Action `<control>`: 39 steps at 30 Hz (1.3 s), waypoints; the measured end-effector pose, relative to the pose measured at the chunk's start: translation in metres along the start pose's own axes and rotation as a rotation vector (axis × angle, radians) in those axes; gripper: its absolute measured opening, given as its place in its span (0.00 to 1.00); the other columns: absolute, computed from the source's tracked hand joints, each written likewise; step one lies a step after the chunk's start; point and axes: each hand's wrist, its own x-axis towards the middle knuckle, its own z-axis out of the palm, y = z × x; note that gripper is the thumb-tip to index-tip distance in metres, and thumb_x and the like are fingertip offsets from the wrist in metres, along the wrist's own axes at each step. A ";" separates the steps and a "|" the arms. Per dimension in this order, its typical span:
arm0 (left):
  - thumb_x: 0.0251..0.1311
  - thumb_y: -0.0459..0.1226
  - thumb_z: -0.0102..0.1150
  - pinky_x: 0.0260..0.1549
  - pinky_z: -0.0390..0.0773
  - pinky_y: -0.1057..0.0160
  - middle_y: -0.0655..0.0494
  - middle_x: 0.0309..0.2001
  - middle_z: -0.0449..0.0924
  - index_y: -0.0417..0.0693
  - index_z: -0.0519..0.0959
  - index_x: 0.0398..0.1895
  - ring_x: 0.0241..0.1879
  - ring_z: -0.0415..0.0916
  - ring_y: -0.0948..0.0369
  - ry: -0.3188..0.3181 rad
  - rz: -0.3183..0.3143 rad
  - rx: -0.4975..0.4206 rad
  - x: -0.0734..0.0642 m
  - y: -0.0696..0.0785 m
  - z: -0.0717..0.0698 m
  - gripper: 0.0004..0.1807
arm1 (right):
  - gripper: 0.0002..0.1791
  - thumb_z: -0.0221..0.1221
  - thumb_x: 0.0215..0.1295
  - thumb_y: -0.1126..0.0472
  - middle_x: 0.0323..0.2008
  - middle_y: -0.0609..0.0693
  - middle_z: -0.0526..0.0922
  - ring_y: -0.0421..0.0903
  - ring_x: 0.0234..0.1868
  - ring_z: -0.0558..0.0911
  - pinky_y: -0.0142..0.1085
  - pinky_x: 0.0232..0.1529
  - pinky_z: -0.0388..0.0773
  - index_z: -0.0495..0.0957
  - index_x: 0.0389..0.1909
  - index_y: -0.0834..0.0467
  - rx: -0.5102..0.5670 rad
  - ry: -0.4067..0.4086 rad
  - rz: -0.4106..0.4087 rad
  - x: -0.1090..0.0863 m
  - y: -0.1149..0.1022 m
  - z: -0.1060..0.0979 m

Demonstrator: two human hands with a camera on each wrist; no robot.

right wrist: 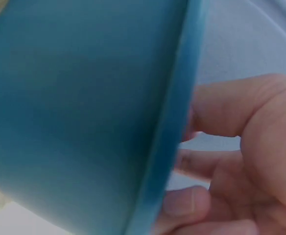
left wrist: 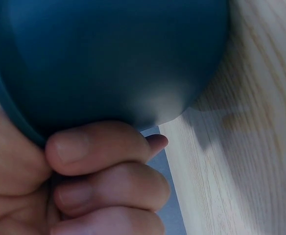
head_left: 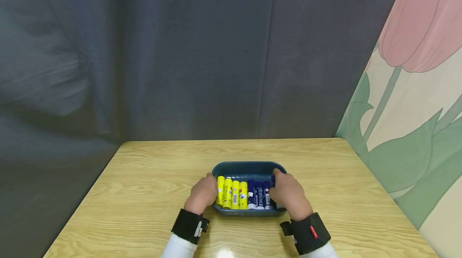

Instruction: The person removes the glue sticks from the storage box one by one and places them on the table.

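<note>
A dark teal oblong dish [head_left: 249, 165] sits on the table with a row of glue sticks in it. Several yellow ones [head_left: 235, 194] lie on the left, several dark blue ones [head_left: 259, 195] with pale ends on the right. My left hand [head_left: 205, 191] grips the dish's left end, fingers curled against the outer wall under the rim [left wrist: 15, 120]. Over the right end reaches my right hand [head_left: 288, 194]. Its thumb and index finger pinch the rightmost blue glue stick [head_left: 272, 179], which the hand mostly covers. In the right wrist view, the dish's rim [right wrist: 170, 127] hides those fingertips.
The light wood table [head_left: 151, 177] extends around the dish on all sides. A dark grey curtain [head_left: 202, 57] hangs behind and along the left. At the right stands a wall with a tulip picture [head_left: 415, 21]. Each wrist wears a black strap [head_left: 311, 234].
</note>
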 end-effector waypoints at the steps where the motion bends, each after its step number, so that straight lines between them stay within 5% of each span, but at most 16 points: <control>1: 0.75 0.33 0.44 0.26 0.71 0.59 0.47 0.29 0.70 0.26 0.68 0.58 0.28 0.71 0.54 0.001 0.002 -0.001 0.000 0.000 0.000 0.17 | 0.34 0.63 0.56 0.67 0.56 0.71 0.78 0.61 0.49 0.81 0.58 0.46 0.79 0.68 0.65 0.70 0.004 0.000 0.002 0.000 0.000 -0.001; 9: 0.75 0.32 0.44 0.25 0.70 0.59 0.47 0.29 0.70 0.26 0.68 0.58 0.27 0.71 0.55 -0.005 0.006 -0.012 -0.001 -0.001 -0.001 0.17 | 0.33 0.64 0.59 0.63 0.55 0.71 0.78 0.55 0.41 0.81 0.50 0.36 0.80 0.68 0.66 0.68 0.023 0.006 0.004 -0.003 0.001 -0.009; 14: 0.75 0.33 0.44 0.26 0.70 0.59 0.47 0.28 0.70 0.27 0.68 0.57 0.27 0.71 0.55 -0.005 0.010 -0.015 0.000 -0.001 0.000 0.16 | 0.33 0.63 0.60 0.62 0.49 0.68 0.80 0.52 0.31 0.77 0.42 0.25 0.70 0.68 0.66 0.66 0.035 0.022 -0.005 -0.004 0.005 -0.014; 24: 0.75 0.33 0.45 0.26 0.71 0.59 0.47 0.29 0.70 0.27 0.68 0.57 0.27 0.71 0.54 -0.007 0.002 -0.008 0.001 -0.001 0.000 0.17 | 0.31 0.63 0.62 0.60 0.55 0.72 0.77 0.60 0.46 0.80 0.57 0.44 0.79 0.69 0.65 0.65 0.015 0.055 0.009 -0.004 0.011 -0.024; 39: 0.75 0.34 0.46 0.26 0.71 0.59 0.47 0.29 0.70 0.27 0.67 0.58 0.27 0.71 0.54 -0.008 -0.002 -0.022 -0.001 -0.001 0.000 0.17 | 0.30 0.60 0.62 0.62 0.51 0.71 0.79 0.57 0.40 0.80 0.57 0.42 0.80 0.69 0.64 0.66 0.019 0.061 0.011 0.000 0.027 -0.031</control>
